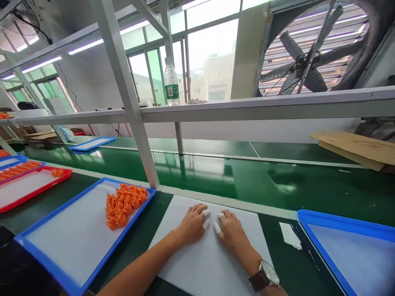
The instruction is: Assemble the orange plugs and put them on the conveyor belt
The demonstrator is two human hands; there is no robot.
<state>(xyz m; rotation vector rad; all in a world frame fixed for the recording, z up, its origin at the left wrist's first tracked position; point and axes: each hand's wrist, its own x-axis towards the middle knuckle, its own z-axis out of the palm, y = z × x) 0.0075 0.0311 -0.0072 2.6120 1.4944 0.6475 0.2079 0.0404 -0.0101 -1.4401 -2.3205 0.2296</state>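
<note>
Blue tray (70, 230), L: orange parts (123, 203) piled at its far R corner. L hand (191, 224): palm down on white sheet (212, 246), fingers loosely curled, nothing visibly gripped. R hand (232, 232): same sheet, beside L hand, fingers part-bent, no visible hold. Second blue tray (354, 250): far R.

From here no writing can be read; the green label (172, 91) on the bottle (170, 76) is too small.
</note>
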